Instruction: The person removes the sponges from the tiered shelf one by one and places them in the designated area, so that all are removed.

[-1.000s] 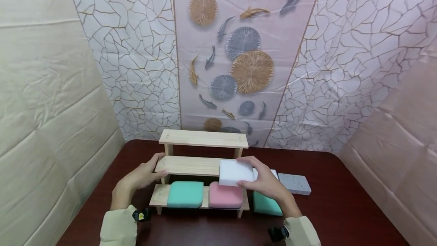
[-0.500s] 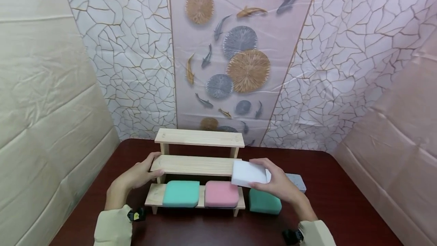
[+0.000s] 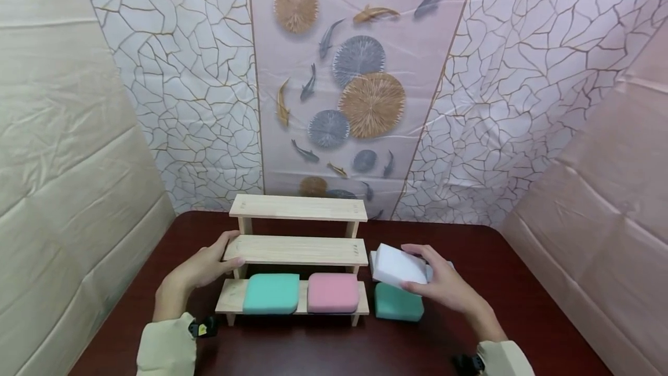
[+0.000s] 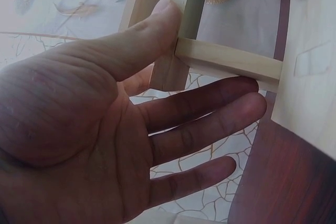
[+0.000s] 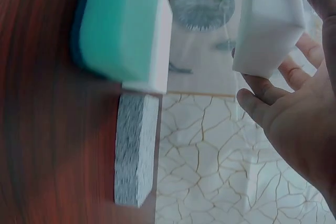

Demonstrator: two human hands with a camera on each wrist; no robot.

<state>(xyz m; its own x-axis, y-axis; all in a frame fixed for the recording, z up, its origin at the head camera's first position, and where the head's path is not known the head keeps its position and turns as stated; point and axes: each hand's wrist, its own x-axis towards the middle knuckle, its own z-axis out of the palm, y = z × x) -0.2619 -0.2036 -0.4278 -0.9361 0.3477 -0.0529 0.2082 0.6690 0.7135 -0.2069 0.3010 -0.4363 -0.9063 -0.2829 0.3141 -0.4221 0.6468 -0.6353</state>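
My right hand (image 3: pixel 443 283) holds a white sponge (image 3: pixel 399 266) by its edges, tilted, above the table to the right of a three-tier wooden shelf (image 3: pixel 294 249). In the right wrist view the white sponge (image 5: pixel 270 24) is between thumb and fingers. My left hand (image 3: pixel 200 268) grips the left end of the middle board; the left wrist view shows the thumb over the board's edge and the other fingers extended below. On the lowest board sit a teal sponge (image 3: pixel 271 293) and, to its right, a pink sponge (image 3: pixel 333 293).
Right of the shelf, a green sponge (image 3: pixel 398 302) lies on the dark red table (image 3: pixel 292 347). Behind it are another white sponge (image 5: pixel 161 51) and a grey speckled block (image 5: pixel 135 150), both largely hidden in the head view. Patterned cloth walls (image 3: pixel 209 74) enclose the table.
My right hand has carried the white sponge rightward, from over the middle board's right end to beyond the shelf, tilting it. My left hand has stayed on the shelf. The head view has shifted slightly.
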